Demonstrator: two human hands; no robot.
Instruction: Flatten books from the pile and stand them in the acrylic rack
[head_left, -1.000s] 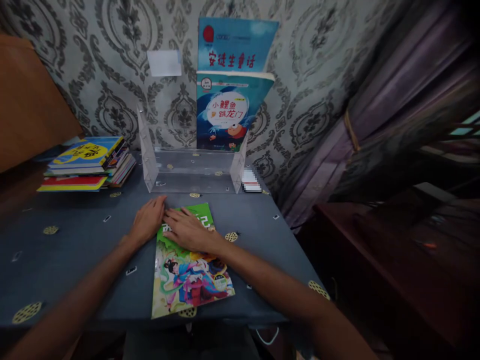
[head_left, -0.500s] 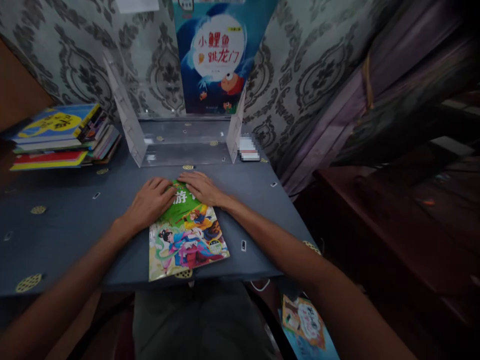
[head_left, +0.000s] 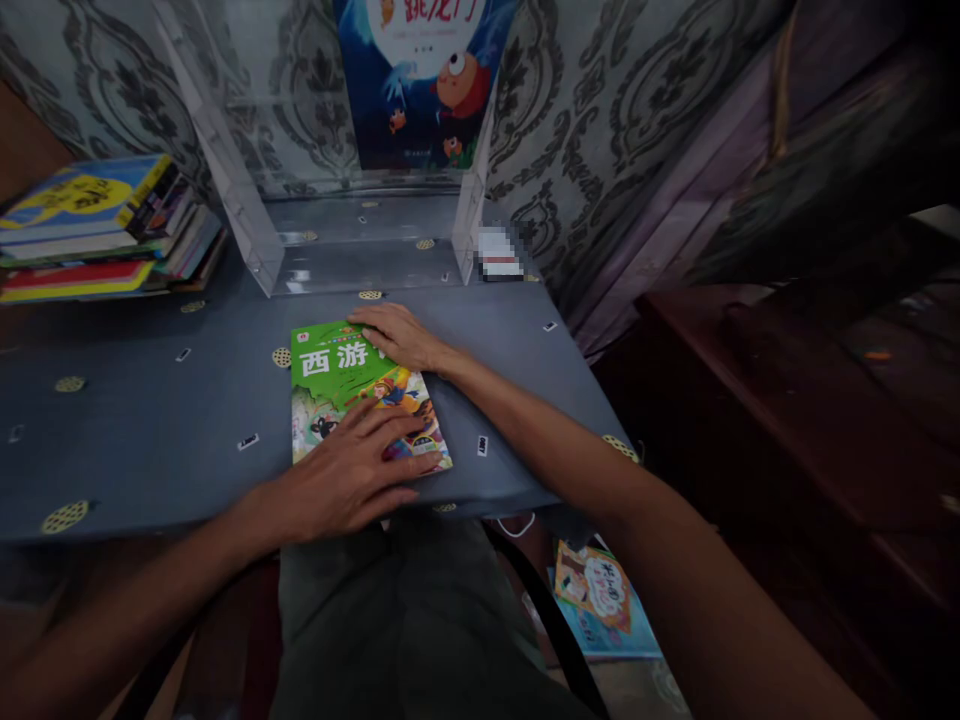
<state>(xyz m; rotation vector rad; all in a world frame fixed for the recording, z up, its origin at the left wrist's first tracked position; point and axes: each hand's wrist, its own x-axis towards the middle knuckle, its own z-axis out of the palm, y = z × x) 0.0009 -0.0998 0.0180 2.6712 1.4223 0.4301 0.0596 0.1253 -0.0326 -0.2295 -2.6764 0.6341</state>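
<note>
A green picture book [head_left: 326,385] with white characters lies face up near the front edge of the table. Across its lower part rests my left hand [head_left: 356,465], fingers spread and pointing right. My right hand [head_left: 397,335] lies flat over the book's upper right corner, covering part of the title. Behind the book stands a clear plastic rack [head_left: 259,262]. A blue book [head_left: 420,110] with a red fish on its cover is upright at the rack's back.
Stacked books [head_left: 97,230] sit at the table's left. A small pixelated item [head_left: 501,255] lies right of the rack. More books [head_left: 600,595] are below the table at the right, near a dark red cabinet [head_left: 750,420].
My left hand has moved from the green book's upper left corner down to its lower part. The book now lies farther from the table's front edge. The view has tilted down.
</note>
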